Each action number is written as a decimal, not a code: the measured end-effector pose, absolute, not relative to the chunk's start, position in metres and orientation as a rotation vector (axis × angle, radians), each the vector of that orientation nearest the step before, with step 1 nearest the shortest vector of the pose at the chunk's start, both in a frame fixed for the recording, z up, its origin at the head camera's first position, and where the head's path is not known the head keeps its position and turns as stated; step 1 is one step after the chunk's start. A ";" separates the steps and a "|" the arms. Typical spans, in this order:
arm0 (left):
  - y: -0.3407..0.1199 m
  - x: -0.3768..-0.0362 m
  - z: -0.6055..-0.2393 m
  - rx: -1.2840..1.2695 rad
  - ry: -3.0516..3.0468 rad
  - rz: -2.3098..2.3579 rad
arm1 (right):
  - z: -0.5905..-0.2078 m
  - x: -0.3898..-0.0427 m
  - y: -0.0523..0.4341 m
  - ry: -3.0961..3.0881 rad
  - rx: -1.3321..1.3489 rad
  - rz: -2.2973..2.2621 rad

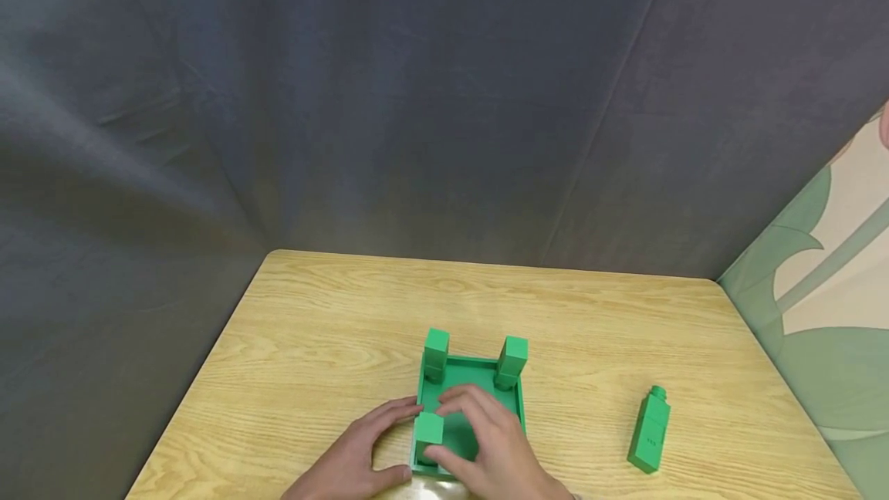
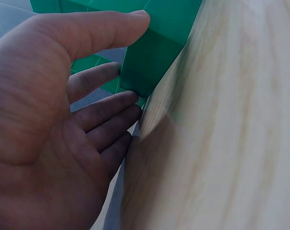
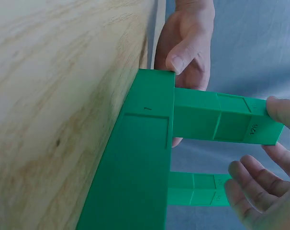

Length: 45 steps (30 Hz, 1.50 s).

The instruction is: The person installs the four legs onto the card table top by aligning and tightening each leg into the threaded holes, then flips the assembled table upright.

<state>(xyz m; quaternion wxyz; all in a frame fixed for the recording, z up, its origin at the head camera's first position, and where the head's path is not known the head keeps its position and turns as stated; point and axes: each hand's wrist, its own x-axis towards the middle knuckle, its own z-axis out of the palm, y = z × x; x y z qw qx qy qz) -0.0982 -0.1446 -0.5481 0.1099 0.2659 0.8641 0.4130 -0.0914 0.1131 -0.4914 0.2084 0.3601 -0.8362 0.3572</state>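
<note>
A shallow square green tray [image 1: 472, 359] stands near the table's front, with three upright square green posts at its corners. At its front-left corner, my right hand [image 1: 491, 444] pinches the top of a post [image 1: 429, 429] between thumb and index finger; its other fingers spread free. That post [image 3: 233, 117] bears the number 128 in the right wrist view. My left hand [image 1: 357, 450] holds the same tray corner from the left, thumb [image 2: 130, 24] on the tray wall and fingers lower down beside it. The posts' lower ends are partly hidden by the tray rim.
Two more posts rise at the far corners, far-left post [image 1: 436, 349] and far-right post [image 1: 512, 357]. On the right lies a loose green post [image 1: 649, 434] with a narrow threaded end. Dark cloth [image 1: 430, 99] hangs behind the wooden table [image 1: 333, 315]; patterned fabric [image 1: 833, 330] borders the right.
</note>
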 end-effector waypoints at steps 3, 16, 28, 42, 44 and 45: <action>-0.145 -0.098 -0.548 0.778 2.542 1.209 | -0.491 -0.091 0.113 -2.329 0.996 1.001; -0.143 -0.099 -0.549 0.782 2.497 1.271 | -0.485 -0.090 0.122 -2.481 1.228 1.165; -0.143 -0.099 -0.547 0.789 2.494 1.265 | -0.489 -0.093 0.117 -2.424 1.155 1.309; -0.144 -0.097 -0.548 0.786 2.520 1.243 | -0.494 -0.090 0.112 -2.325 1.052 1.281; -0.144 -0.098 -0.549 0.781 2.512 1.248 | -0.492 -0.090 0.114 -2.357 1.087 1.290; -0.144 -0.098 -0.549 0.778 2.506 1.253 | -0.491 -0.090 0.115 -2.381 1.111 1.307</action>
